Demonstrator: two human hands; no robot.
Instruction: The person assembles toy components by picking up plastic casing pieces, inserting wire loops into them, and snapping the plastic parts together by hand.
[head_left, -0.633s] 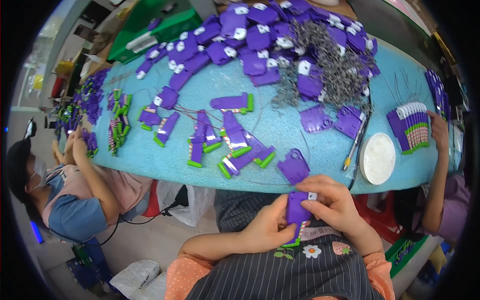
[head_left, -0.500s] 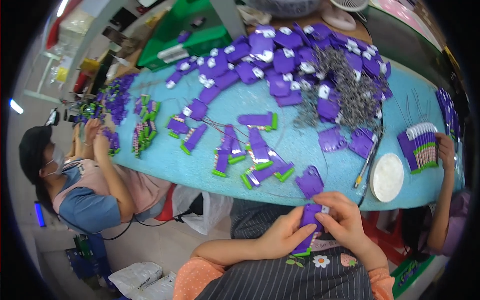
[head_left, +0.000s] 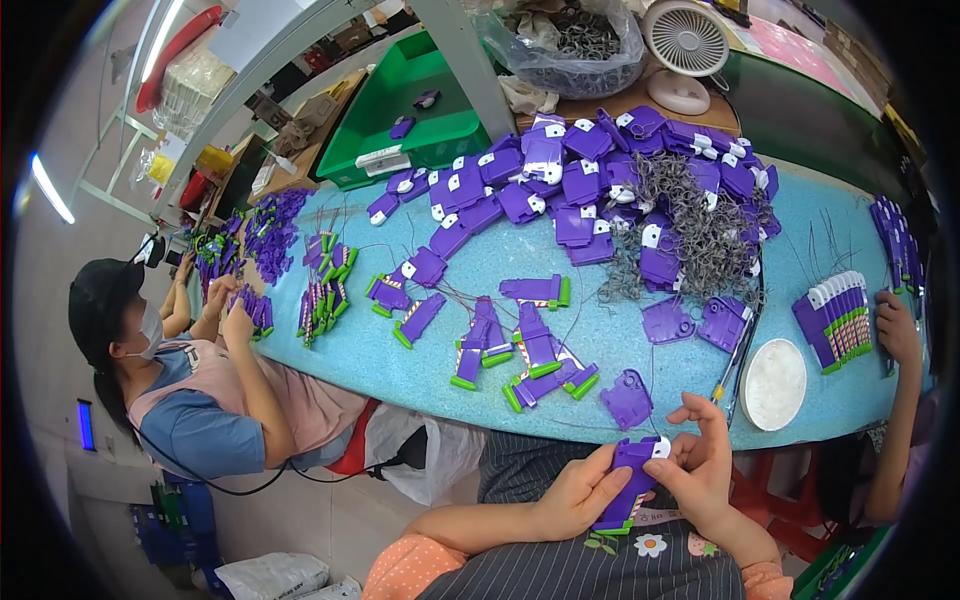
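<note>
Close to my body, at the table's near edge, I hold a purple plastic wing-shaped toy part [head_left: 630, 488] with a white upper corner and a green lower end. My left hand [head_left: 572, 490] grips it along its left side, thumb across its face. My right hand [head_left: 698, 470] pinches the white corner with the thumb, while a finger is raised. Just beyond lies a loose purple plastic shell [head_left: 628, 399] on the blue table, a thin wire running from near it. Further left are several finished-looking purple wing parts [head_left: 535, 337] with green ends and striped edges.
A large heap of purple shells [head_left: 580, 180] and tangled grey wires [head_left: 690, 215] covers the far side. A white round dish [head_left: 774, 384] and a pen-like tool [head_left: 722, 383] lie at right. Co-workers sit left and right. A green tray [head_left: 350, 172] and a fan [head_left: 687, 40] stand behind.
The view has tilted, so the table and my hands appear lower. My right hand's finger has lifted away from the wing part; both hands still hold it.
</note>
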